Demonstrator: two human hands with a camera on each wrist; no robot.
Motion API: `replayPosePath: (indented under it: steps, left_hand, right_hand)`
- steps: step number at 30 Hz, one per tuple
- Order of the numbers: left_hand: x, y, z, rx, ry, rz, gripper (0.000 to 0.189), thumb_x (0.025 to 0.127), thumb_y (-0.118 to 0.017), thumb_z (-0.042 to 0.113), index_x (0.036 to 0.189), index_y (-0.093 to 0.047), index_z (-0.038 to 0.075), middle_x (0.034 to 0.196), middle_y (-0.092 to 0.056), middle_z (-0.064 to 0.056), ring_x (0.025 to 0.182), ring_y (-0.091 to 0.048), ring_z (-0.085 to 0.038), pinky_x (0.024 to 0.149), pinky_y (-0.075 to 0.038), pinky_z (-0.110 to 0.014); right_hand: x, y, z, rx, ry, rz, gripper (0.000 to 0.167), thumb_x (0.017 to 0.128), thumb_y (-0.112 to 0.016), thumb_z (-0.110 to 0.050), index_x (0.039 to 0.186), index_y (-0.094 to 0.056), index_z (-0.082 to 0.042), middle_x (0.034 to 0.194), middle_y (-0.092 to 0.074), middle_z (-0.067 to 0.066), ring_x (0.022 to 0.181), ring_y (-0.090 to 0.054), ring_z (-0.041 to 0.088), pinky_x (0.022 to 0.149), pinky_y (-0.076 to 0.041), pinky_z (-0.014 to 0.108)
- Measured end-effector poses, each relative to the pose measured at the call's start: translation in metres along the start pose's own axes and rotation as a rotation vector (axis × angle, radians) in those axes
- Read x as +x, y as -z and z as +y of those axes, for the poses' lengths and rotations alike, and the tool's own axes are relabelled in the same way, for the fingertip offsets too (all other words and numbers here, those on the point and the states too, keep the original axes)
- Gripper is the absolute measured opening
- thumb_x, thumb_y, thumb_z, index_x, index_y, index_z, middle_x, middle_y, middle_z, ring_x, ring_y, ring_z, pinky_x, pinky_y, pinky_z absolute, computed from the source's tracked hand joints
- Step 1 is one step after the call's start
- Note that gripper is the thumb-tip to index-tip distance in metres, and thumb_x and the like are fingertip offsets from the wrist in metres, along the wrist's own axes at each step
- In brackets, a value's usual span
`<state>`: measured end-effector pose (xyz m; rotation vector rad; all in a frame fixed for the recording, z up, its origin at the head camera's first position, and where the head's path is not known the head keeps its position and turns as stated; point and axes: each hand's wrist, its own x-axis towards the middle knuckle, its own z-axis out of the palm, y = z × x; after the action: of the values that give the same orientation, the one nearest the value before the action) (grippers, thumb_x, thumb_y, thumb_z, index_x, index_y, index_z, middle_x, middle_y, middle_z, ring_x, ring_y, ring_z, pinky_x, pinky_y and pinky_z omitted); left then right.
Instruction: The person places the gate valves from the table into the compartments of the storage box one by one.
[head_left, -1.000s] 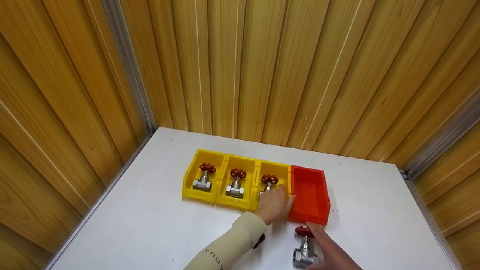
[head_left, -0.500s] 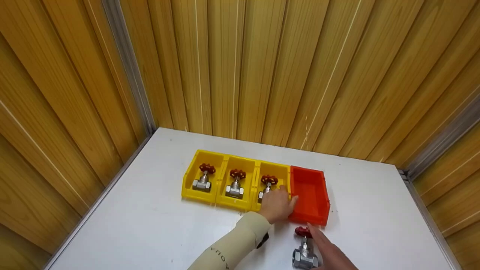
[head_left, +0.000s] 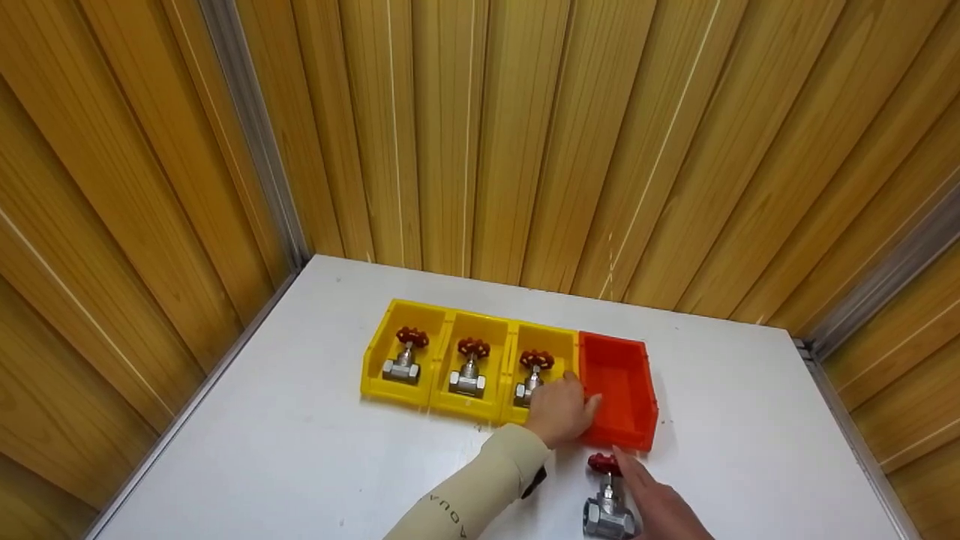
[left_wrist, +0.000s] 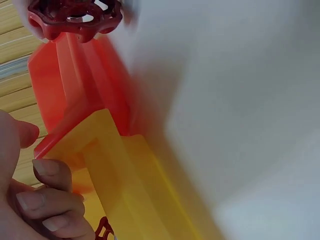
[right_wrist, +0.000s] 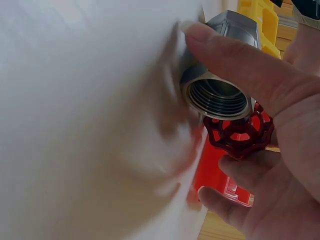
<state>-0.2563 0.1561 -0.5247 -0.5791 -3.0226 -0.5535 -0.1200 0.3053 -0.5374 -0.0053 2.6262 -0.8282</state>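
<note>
In the head view my left hand [head_left: 561, 411] is at the front of the third yellow bin [head_left: 553, 334], beside the red bin [head_left: 619, 397]. The left wrist view has its curled fingers [left_wrist: 52, 200] at the adjoining walls of these two bins, thumb on the other side. Low on the right, my right hand [head_left: 664, 506] grips a gate valve [head_left: 609, 510] with a steel body and red handwheel. Its thumb lies across the hexagonal body in the right wrist view, with fingers behind the handwheel [right_wrist: 240, 132]. The threaded opening faces that camera.
Two more yellow bins [head_left: 373, 379] join the row on the left. Each yellow bin holds a similar valve [head_left: 469, 371]; nothing lies in the red one. The white table [head_left: 300, 442] is enclosed by wood-patterned walls [head_left: 510, 135] with metal corner posts [head_left: 259, 135].
My left hand has shifted slightly right, uncovering more of the valve in the third yellow bin. The right hand and its valve have barely moved.
</note>
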Motion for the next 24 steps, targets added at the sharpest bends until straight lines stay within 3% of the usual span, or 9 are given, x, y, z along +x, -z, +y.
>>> replayPosePath:
  steps: [8,15,19,24]
  left_hand:
    - [0.001,-0.001,0.005,0.072,0.018,0.034,0.065,0.095,-0.048,0.055,0.127,-0.058,0.000,0.073,-0.065,-0.003,0.060,-0.059,-0.015,0.061,-0.053,-0.029]
    - [0.001,-0.007,0.005,0.084,0.039,0.069,0.061,0.095,-0.052,0.047,0.128,-0.056,-0.003,0.081,-0.071,-0.005,0.065,-0.066,-0.018,0.059,-0.053,-0.032]
    - [0.001,-0.011,0.007,0.126,0.063,0.049,0.062,0.096,-0.049,0.049,0.133,-0.053,0.000,0.085,-0.072,-0.004,0.065,-0.065,-0.019,0.059,-0.053,-0.034]
    - [0.001,-0.013,0.010,0.232,0.077,0.035,0.063,0.097,-0.044,0.052,0.137,-0.050,0.003,0.082,-0.071,-0.002,0.061,-0.064,-0.019,0.055,-0.052,-0.033]
  right_hand:
    - [-0.002,0.001,-0.001,0.012,-0.016,0.000,0.148,0.041,-0.085,-0.070,0.156,-0.004,-0.023,0.151,-0.037,0.007,0.106,-0.052,0.026,0.090,-0.051,0.055]
    - [-0.006,-0.002,0.001,0.006,0.062,0.047,0.140,0.044,-0.085,-0.070,0.154,-0.012,-0.021,0.137,-0.048,0.003,0.101,-0.053,0.022,0.090,-0.052,0.052]
    - [-0.006,-0.002,0.003,0.021,0.086,0.049,0.137,0.046,-0.083,-0.070,0.154,-0.013,-0.022,0.144,-0.044,0.000,0.110,-0.053,0.022,0.094,-0.050,0.053]
    - [-0.007,-0.001,0.009,0.120,0.093,0.030,0.139,0.050,-0.085,-0.066,0.155,-0.009,-0.016,0.154,-0.032,0.002,0.125,-0.046,0.026,0.099,-0.045,0.053]
